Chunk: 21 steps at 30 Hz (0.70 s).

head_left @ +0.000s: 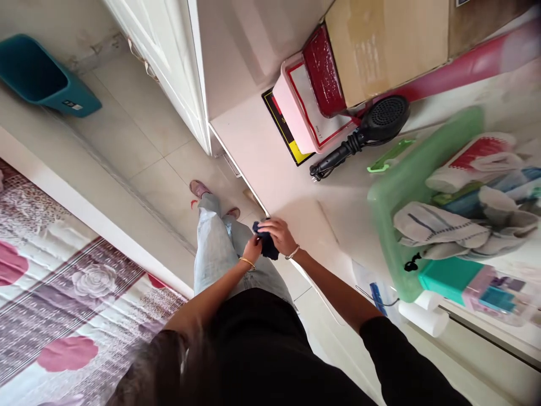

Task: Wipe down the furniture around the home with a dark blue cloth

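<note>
A small, crumpled dark navy cloth is bunched between my two hands, in front of my jeans and close to the edge of the pale countertop. My left hand pinches the cloth from its left side, with the fingers closed. Over the top and right side of it curl the fingers of my right hand, also closed on the fabric. The folds and my fingers hide the cloth's full shape, so its exact kind is unclear.
A black hair dryer lies on the countertop beside a pink tray and a cardboard box. To the right sits a green basket of cloths and small containers. At left are a teal bin and a patterned bedspread.
</note>
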### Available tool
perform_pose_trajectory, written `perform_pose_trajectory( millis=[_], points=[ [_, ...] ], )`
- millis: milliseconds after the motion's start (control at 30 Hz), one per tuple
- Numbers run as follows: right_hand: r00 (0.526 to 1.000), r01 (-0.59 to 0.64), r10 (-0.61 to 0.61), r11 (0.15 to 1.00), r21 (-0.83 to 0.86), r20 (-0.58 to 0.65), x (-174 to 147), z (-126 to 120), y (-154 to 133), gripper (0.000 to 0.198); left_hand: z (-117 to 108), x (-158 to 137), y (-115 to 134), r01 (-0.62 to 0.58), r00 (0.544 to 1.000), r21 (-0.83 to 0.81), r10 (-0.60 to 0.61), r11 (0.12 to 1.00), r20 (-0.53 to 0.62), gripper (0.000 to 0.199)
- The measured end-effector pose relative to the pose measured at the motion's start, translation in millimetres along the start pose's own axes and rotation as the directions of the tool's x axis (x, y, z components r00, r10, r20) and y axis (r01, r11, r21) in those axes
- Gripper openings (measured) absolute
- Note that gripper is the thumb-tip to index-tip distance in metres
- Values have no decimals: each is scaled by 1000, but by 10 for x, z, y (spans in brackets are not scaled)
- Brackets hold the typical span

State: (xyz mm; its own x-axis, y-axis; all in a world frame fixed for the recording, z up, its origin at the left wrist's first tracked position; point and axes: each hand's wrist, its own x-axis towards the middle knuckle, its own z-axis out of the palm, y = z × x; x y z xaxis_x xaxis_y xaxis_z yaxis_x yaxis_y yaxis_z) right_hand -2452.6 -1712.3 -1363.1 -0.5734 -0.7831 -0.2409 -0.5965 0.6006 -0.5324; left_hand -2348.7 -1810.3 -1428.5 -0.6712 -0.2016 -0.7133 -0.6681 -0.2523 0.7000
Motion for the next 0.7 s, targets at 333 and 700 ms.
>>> perform_pose_trajectory(
  millis=[333, 700],
  points=[
    [969, -233, 179, 886, -402, -169, 1445, -77, 163, 54, -113, 789, 664, -326, 891, -106, 268, 939, -367, 6],
    [987, -90, 155, 758, -647, 45, 1578, -337, -43, 52, -193, 819, 766, -342, 903, -226, 252, 912, -349, 13]
  ],
)
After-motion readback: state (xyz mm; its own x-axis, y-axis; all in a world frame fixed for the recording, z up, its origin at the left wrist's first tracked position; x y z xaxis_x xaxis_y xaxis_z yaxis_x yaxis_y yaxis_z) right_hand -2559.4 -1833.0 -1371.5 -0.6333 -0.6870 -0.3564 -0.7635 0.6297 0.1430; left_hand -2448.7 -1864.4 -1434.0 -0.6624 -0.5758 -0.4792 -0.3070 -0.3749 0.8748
